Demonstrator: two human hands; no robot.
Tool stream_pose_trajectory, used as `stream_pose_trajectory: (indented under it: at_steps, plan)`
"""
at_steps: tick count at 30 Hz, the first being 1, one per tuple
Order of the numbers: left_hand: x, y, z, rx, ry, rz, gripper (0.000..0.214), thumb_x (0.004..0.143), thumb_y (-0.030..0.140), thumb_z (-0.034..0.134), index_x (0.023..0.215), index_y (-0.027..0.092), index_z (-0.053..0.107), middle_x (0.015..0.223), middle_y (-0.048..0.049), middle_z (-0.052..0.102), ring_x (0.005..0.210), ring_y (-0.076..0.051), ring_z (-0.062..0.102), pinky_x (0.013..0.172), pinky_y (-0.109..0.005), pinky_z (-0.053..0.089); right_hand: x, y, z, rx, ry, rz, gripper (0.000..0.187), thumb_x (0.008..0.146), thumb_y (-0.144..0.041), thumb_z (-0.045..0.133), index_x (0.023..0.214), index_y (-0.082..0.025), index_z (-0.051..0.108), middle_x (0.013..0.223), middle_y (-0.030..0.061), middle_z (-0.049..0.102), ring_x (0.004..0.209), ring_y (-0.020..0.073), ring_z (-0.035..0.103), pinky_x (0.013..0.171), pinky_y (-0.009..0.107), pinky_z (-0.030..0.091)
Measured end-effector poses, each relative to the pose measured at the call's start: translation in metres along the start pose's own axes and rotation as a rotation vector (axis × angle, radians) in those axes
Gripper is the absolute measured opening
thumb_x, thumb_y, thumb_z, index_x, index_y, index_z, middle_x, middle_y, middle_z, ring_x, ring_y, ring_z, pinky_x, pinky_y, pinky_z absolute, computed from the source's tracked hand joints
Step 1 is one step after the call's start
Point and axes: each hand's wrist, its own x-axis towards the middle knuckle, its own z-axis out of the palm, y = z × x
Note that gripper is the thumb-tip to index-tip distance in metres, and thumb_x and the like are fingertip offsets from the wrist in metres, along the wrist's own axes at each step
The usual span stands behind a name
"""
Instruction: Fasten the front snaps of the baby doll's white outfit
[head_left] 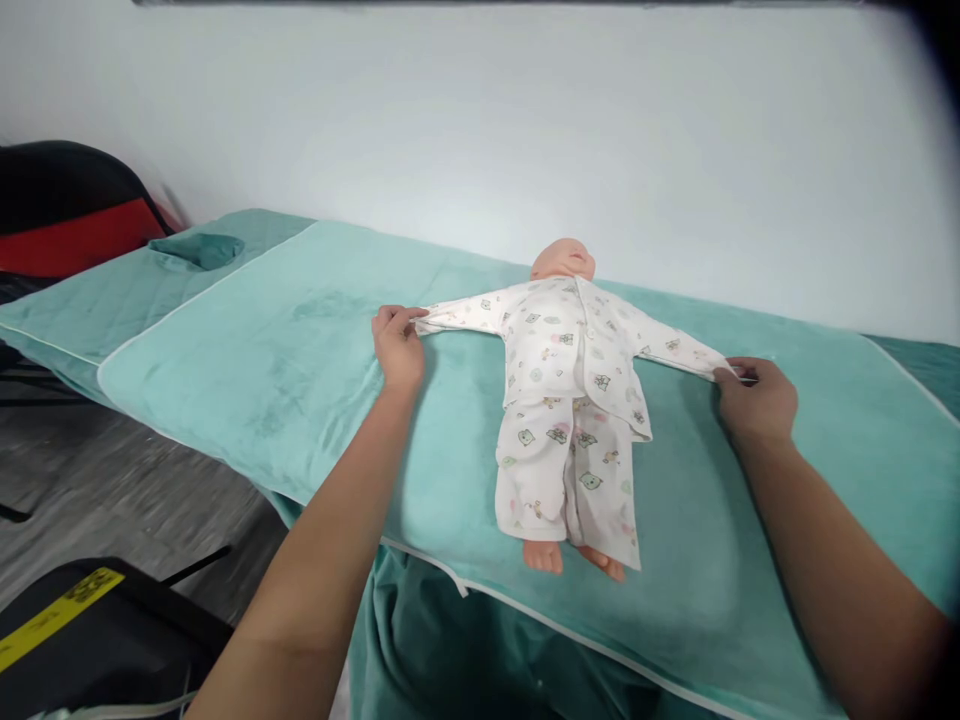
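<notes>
A baby doll [566, 400] in white printed pyjamas lies on its back in the middle of a teal towel [300, 350] spread over the desk, head toward the wall, bare feet toward the towel's near white-piped edge. Its sleeves stretch straight out to both sides. The left hand [397, 345] pinches the cuff of the sleeve on the doll's left-of-frame side, fingers closed on the fabric. The right hand [757, 398] grips the opposite cuff likewise. Far from the doll, a crumpled teal cloth [199, 248] lies near a black-and-red chair [67, 215].
</notes>
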Motion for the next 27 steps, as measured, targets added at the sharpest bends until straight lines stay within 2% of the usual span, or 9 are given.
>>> stream_pose_trajectory:
  at_steps: [3,7,11,15,17,20,24,27]
  plan:
    - [-0.002,0.002,0.001,0.065,-0.038,-0.049,0.045,0.075,-0.004,0.044,0.090,0.022,0.078,0.096,-0.0074,0.059,0.104,-0.024,0.055,0.095,-0.036,0.045,0.002,0.003,0.001,0.031,0.057,0.006,0.034,0.085,-0.019,0.069,0.113,-0.002,0.075,0.097,0.0162,0.068,0.070,0.0134,0.049,0.074,0.036,0.040]
    - [-0.003,0.001,0.002,0.107,-0.052,-0.104,0.045,0.073,-0.002,0.044,0.095,0.020,0.076,0.105,-0.0087,0.060,0.108,-0.025,0.057,0.097,-0.038,0.047,0.004,0.007,0.003,0.049,0.088,-0.006,0.030,0.080,-0.014,0.071,0.107,-0.003,0.077,0.090,0.0117,0.064,0.069,0.0137,0.046,0.078,0.038,0.038]
    - [-0.002,0.003,0.002,0.087,0.002,-0.062,0.041,0.081,0.005,0.042,0.105,0.019,0.073,0.116,-0.0094,0.062,0.112,-0.022,0.060,0.098,-0.034,0.049,0.003,0.009,0.005,0.069,0.135,-0.022,0.029,0.075,-0.009,0.067,0.102,-0.008,0.076,0.092,0.0104,0.061,0.070,0.0148,0.045,0.079,0.038,0.037]
    - [-0.002,0.004,0.003,0.160,-0.110,0.018,0.035,0.092,0.021,0.046,0.115,0.018,0.072,0.128,-0.0097,0.067,0.121,-0.024,0.060,0.107,-0.035,0.045,-0.001,0.008,0.003,0.098,0.170,-0.063,0.026,0.072,-0.009,0.064,0.096,-0.013,0.074,0.096,0.0098,0.060,0.068,0.0145,0.045,0.079,0.038,0.039]
    - [-0.003,0.003,0.004,0.222,-0.198,0.053,0.038,0.091,0.018,0.045,0.117,0.019,0.073,0.129,-0.0084,0.069,0.124,-0.025,0.060,0.109,-0.036,0.044,-0.004,0.006,0.002,0.111,0.188,-0.089,0.024,0.070,-0.010,0.063,0.092,-0.014,0.073,0.097,0.0095,0.059,0.069,0.0151,0.047,0.081,0.038,0.040]
    - [-0.004,0.003,0.005,0.328,-0.284,0.030,0.047,0.084,0.010,0.043,0.117,0.021,0.074,0.125,-0.0064,0.073,0.120,-0.026,0.063,0.105,-0.038,0.046,-0.007,0.002,0.000,0.123,0.211,-0.147,0.020,0.068,-0.010,0.061,0.086,-0.016,0.070,0.092,0.0087,0.057,0.079,0.0191,0.052,0.088,0.039,0.042]
    - [-0.004,0.005,0.005,0.385,-0.293,-0.025,0.052,0.081,0.007,0.042,0.122,0.020,0.072,0.127,-0.0075,0.072,0.119,-0.027,0.064,0.104,-0.039,0.048,-0.017,-0.005,-0.003,0.144,0.203,-0.267,0.020,0.070,-0.016,0.058,0.088,-0.017,0.068,0.093,0.0098,0.057,0.093,0.0235,0.056,0.085,0.038,0.047]
    - [-0.009,0.009,0.002,0.332,-0.243,-0.053,0.053,0.081,0.005,0.042,0.124,0.018,0.070,0.129,-0.0089,0.070,0.121,-0.025,0.063,0.108,-0.037,0.047,-0.038,-0.016,-0.006,0.173,0.139,-0.395,0.022,0.077,-0.022,0.057,0.095,-0.018,0.068,0.100,0.0096,0.060,0.095,0.0217,0.059,0.080,0.035,0.051]
